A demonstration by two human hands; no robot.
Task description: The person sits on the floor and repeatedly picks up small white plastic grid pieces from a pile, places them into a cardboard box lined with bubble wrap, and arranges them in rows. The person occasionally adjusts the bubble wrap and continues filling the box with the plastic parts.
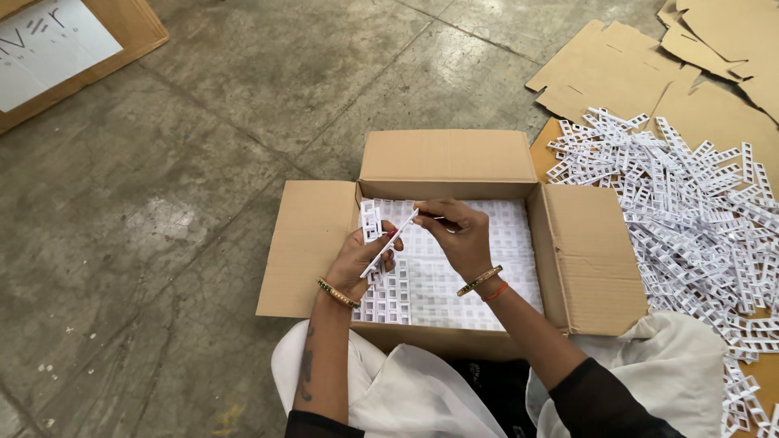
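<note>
Both hands over the open box (584, 268): left hand (357, 264) and right hand (458, 235) each closed in a grip on one white plastic strip (391, 241). Pinch looks thin; it could slip or snap. Loose pile (690, 203) at three o'clock.

Grey concrete floor (203, 162), stained, with seam lines. On it: open cardboard box (584, 259) at centre, flaps spread; flattened cardboard sheets (617, 73) top right; heap of white plastic ladder-like strips (690, 203) lying on cardboard at right; 1 flat carton with white label (49, 49) top left corner.
</note>
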